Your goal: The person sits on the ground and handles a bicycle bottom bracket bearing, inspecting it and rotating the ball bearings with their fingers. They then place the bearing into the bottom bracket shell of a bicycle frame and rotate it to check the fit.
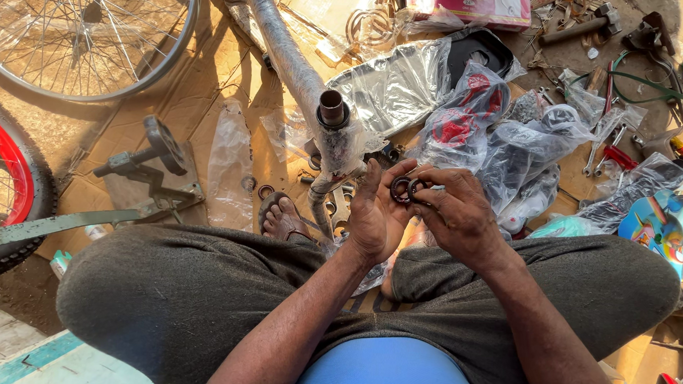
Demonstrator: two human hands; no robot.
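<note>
My left hand (375, 212) and my right hand (456, 213) meet in front of me, just above my crossed legs. Together they hold a small dark bearing ring (404, 189) between the fingertips; a second ring seems to sit against it. My fingers are dark with grease. Just to the left of my hands stands the wrapped bicycle frame (289, 58), its open head tube (331, 110) pointing up at me. My sandalled foot (284, 216) rests beside the frame's lower end.
A spoked wheel (82, 35) lies at the top left, and a red-rimmed tyred wheel (5, 184) at the left edge. A metal stand (149, 166) sits on cardboard. Plastic-wrapped parts (502, 137), wrenches and tools (626, 66) crowd the right side.
</note>
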